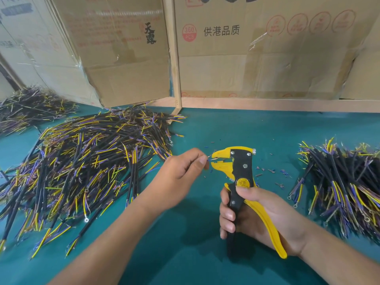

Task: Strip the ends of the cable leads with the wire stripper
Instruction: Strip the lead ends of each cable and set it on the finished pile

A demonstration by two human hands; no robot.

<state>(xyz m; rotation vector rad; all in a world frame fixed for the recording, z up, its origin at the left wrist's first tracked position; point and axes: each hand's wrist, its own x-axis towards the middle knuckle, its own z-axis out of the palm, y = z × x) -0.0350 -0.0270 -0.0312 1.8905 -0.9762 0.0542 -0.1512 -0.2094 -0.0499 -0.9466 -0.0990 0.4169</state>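
Yellow wire stripper (239, 177) upright in right hand (257, 214) grip — head leftward; left hand (181, 171) pinches lead (211, 159).

Bright, even light falls from above, casting soft, short shadows on the surface (185, 254) beneath both hands. Tape on the cardboard boxes (267, 58) beyond the hands shows pale glare. Wide-angle bending curves the edges, and the cable pile (349, 192) right of the hands blurs.

The right hand (257, 214) grips a yellow-and-black wire stripper (239, 177) upright over the green table (205, 264). The left hand (181, 171) pinches thin leads (209, 158) into its jaws, between two cable piles (86, 161).
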